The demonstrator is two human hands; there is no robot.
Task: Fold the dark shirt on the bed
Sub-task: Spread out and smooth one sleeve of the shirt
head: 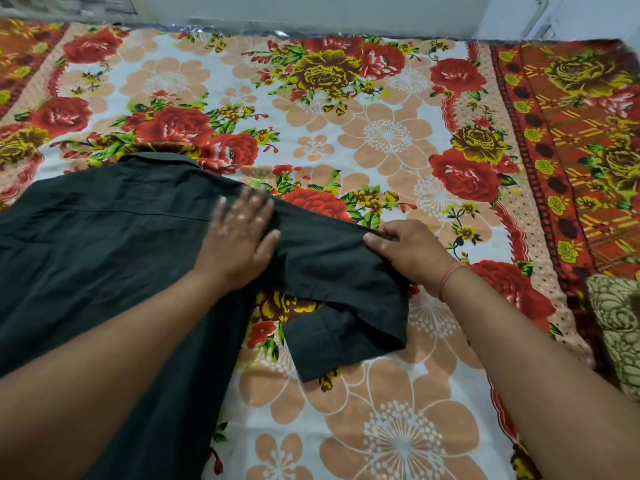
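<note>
At centre frame, the flat, open left hand [239, 233] pins the dark cotton shirt [104, 237] at its shoulder. The right hand [408, 251] pinches the long sleeve [346, 289], which should probably fold straight across, kept taut.

One shirt [104, 244], two hands, one bedsheet [381, 140].

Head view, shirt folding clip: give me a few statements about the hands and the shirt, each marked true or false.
1. The left hand lies flat on the dark shirt near the shoulder. True.
2. The right hand is resting on the bare bedsheet, away from the shirt. False: it grips the sleeve.
3. The sleeve's cuff end is doubled back under the sleeve. True.
4. The bedsheet is plain white. False: it has a floral print.
5. The shirt's collar points toward the person. False: it lies at the far side.
</note>
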